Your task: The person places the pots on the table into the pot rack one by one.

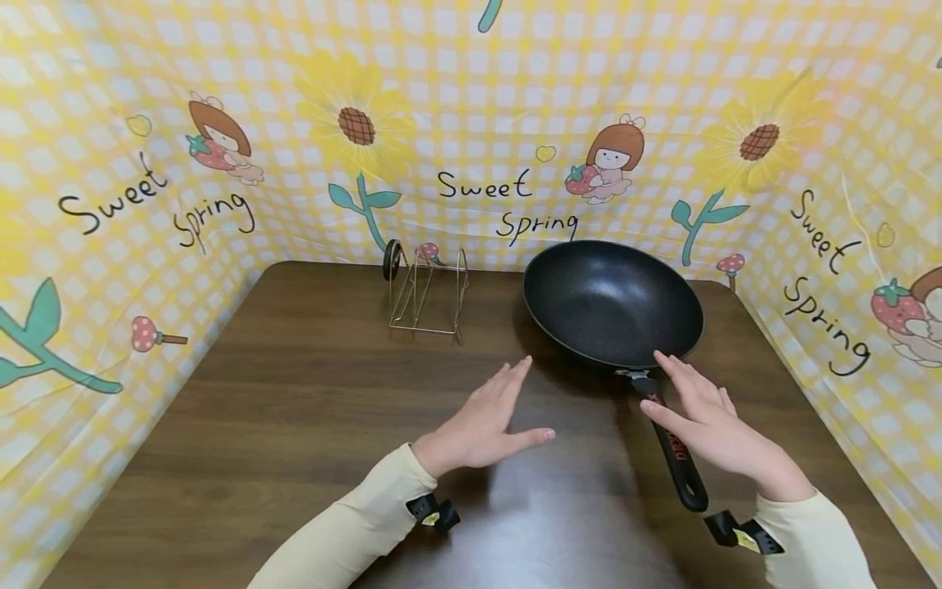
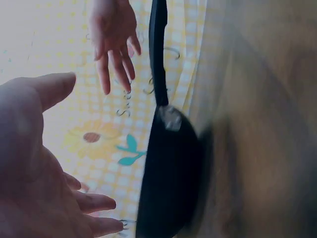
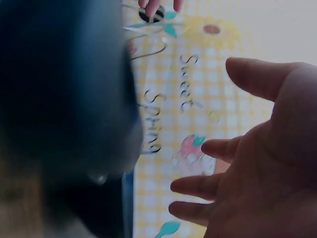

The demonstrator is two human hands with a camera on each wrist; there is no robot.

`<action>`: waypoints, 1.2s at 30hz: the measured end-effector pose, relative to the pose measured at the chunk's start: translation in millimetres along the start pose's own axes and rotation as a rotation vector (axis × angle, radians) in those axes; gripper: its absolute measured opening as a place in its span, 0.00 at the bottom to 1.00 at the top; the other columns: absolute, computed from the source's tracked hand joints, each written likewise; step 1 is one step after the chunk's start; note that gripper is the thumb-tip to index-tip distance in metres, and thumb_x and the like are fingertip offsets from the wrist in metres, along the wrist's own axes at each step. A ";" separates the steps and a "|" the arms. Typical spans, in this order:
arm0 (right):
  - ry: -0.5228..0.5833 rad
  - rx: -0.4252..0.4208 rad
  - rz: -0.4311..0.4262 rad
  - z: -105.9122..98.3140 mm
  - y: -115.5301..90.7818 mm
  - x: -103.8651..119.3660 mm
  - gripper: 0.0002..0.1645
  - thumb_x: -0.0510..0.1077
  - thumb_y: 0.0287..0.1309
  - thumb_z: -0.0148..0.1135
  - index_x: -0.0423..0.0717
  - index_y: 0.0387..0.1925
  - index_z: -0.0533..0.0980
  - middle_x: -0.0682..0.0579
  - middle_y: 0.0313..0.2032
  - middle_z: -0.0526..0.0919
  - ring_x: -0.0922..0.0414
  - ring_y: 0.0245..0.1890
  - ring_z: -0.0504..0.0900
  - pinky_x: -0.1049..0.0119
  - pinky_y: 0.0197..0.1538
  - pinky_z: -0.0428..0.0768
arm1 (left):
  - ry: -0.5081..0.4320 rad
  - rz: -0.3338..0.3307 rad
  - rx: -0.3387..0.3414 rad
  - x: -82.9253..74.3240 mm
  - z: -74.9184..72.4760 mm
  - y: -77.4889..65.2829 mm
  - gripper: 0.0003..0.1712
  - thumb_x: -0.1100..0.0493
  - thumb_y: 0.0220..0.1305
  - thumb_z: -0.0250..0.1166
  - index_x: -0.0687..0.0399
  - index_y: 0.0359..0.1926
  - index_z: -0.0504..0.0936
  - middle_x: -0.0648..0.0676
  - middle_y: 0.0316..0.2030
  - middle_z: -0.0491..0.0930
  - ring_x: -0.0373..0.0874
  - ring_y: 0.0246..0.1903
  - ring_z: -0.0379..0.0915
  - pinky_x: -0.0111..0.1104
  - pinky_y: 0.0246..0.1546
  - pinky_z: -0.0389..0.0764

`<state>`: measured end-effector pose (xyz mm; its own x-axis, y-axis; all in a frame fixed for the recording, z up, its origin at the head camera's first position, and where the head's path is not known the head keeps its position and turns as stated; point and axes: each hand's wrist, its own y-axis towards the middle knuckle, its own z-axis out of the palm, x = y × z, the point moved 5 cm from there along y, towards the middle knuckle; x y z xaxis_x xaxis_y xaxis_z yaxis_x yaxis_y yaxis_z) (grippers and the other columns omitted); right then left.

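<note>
Your pan [image 1: 607,298] sits at the worktop's [image 1: 294,417] far right, its handle [image 1: 673,454] running back toward you, angled slightly right. Your right hand [image 1: 710,419] is the nearer grip, above the handle, apart from it, fingers straight and empty. Your left hand [image 1: 482,421], likewise spread and empty, hovers left of the handle; beyond it stands a wire rack [image 1: 423,330].

“Sweet Spring” on cloth [image 1: 478,106]; handle [image 1: 677,455] illegible
</note>
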<state>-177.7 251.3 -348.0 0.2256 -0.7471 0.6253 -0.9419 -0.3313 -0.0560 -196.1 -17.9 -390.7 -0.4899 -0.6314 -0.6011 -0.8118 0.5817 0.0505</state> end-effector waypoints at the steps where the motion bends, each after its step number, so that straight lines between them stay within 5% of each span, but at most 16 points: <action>1: 0.015 0.008 0.003 -0.7 -0.5 -4.6 0.48 0.55 0.72 0.53 0.40 0.78 0.42 0.28 0.74 0.42 0.26 0.71 0.38 0.23 0.61 0.37 | -0.041 -0.009 0.014 -0.2 3.0 0.9 0.56 0.34 0.67 0.59 0.55 0.79 0.40 0.60 0.77 0.45 0.56 0.76 0.40 0.52 0.71 0.51; 9: 0.295 0.146 0.096 0.8 -2.2 -40.6 0.46 0.51 0.76 0.46 0.39 0.77 0.33 0.27 0.73 0.35 0.24 0.70 0.33 0.21 0.57 0.47 | -0.433 -0.034 0.092 -8.4 30.5 11.2 0.51 0.44 0.69 0.61 0.59 0.78 0.42 0.62 0.75 0.54 0.51 0.74 0.48 0.44 0.71 0.54; 15: 0.539 0.233 0.080 7.6 3.5 -63.9 0.40 0.50 0.79 0.35 0.37 0.76 0.29 0.25 0.72 0.36 0.25 0.70 0.35 0.26 0.62 0.44 | -0.772 -0.129 0.172 -17.0 57.6 18.0 0.45 0.49 0.70 0.58 0.61 0.77 0.46 0.62 0.72 0.60 0.54 0.70 0.59 0.43 0.67 0.64; 19: 0.690 0.306 0.020 14.1 8.2 -79.8 0.39 0.51 0.81 0.27 0.36 0.74 0.25 0.23 0.72 0.32 0.30 0.71 0.38 0.53 0.65 0.61 | -1.005 -0.160 0.231 -26.4 74.5 20.8 0.40 0.53 0.72 0.54 0.66 0.76 0.49 0.65 0.70 0.63 0.57 0.66 0.64 0.47 0.64 0.68; 21: 0.777 0.357 -0.022 18.3 10.6 -85.3 0.38 0.51 0.80 0.23 0.36 0.74 0.22 0.24 0.72 0.31 0.42 0.72 0.49 0.65 0.61 0.67 | -1.116 -0.171 0.265 -30.8 83.3 21.9 0.38 0.54 0.73 0.52 0.68 0.75 0.50 0.67 0.69 0.64 0.60 0.67 0.64 0.49 0.64 0.67; 25: 1.108 0.502 -0.129 28.5 17.0 -87.9 0.32 0.51 0.79 0.17 0.50 0.79 0.37 0.44 0.74 0.54 0.63 0.67 0.65 0.66 0.62 0.69 | -1.353 -0.188 0.360 -41.3 100.4 24.0 0.36 0.50 0.77 0.44 0.70 0.74 0.48 0.72 0.68 0.63 0.65 0.68 0.59 0.54 0.66 0.62; 28: 1.396 0.647 -0.203 37.2 20.4 -84.6 0.34 0.51 0.77 0.12 0.54 0.74 0.56 0.55 0.69 0.68 0.59 0.68 0.67 0.61 0.69 0.64 | -1.558 -0.218 0.432 -52.1 110.5 25.3 0.41 0.44 0.76 0.42 0.70 0.74 0.46 0.74 0.69 0.59 0.67 0.70 0.54 0.57 0.68 0.56; 31: 1.580 0.758 -0.234 45.3 21.5 -80.5 0.40 0.53 0.75 0.08 0.49 0.73 0.61 0.47 0.71 0.66 0.54 0.72 0.61 0.59 0.72 0.57 | -1.726 -0.265 0.476 -64.5 117.8 26.6 0.45 0.41 0.73 0.44 0.72 0.74 0.46 0.75 0.70 0.57 0.68 0.71 0.50 0.58 0.70 0.51; 36: 1.733 0.830 -0.278 53.8 23.7 -72.9 0.45 0.57 0.73 0.03 0.40 0.75 0.56 0.39 0.74 0.56 0.48 0.76 0.50 0.57 0.75 0.47 | -1.801 -0.325 0.557 -87.8 129.0 29.0 0.43 0.41 0.72 0.45 0.71 0.73 0.51 0.75 0.70 0.56 0.68 0.72 0.48 0.57 0.71 0.48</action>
<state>-203.1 266.8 -436.7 -0.6173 0.4842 0.6201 -0.4780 -0.8568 0.1932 -135.6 120.6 -439.3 0.7973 0.2550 -0.5470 -0.4322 0.8739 -0.2226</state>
